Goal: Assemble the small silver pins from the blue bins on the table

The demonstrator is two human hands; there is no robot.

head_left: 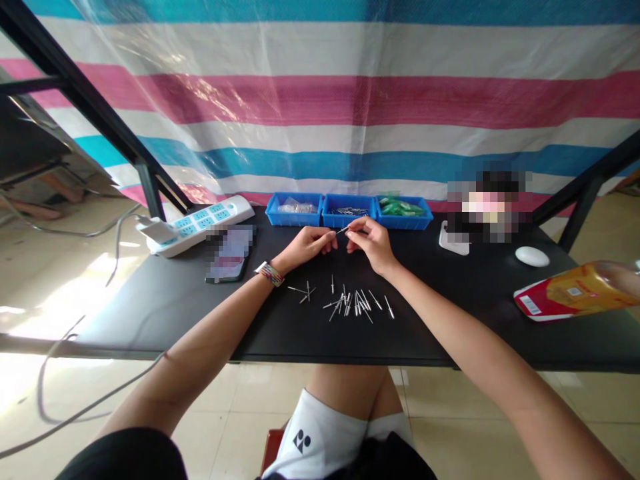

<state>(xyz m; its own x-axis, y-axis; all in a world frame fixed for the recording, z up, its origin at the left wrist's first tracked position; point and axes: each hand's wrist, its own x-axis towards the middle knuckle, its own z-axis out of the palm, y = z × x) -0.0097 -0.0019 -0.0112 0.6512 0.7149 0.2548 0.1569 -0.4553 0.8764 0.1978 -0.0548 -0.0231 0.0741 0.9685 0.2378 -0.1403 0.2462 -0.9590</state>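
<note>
My left hand (309,244) and my right hand (371,243) meet above the black table (165,303), just in front of the blue bins. Both pinch the same thin metal pin (343,231), one hand at each end, fingers closed. A scatter of several similar metal pins (350,301) lies on the table just below my hands, nearer to me. A patterned band sits on my left wrist (271,273).
Three blue bins (349,211) stand at the back: small parts, metal pins, green pieces. A white power strip (197,223) and a phone (229,257) lie at left. A white mouse (532,256) and a red-yellow packet (575,293) lie at right. Black frame struts rise at both sides.
</note>
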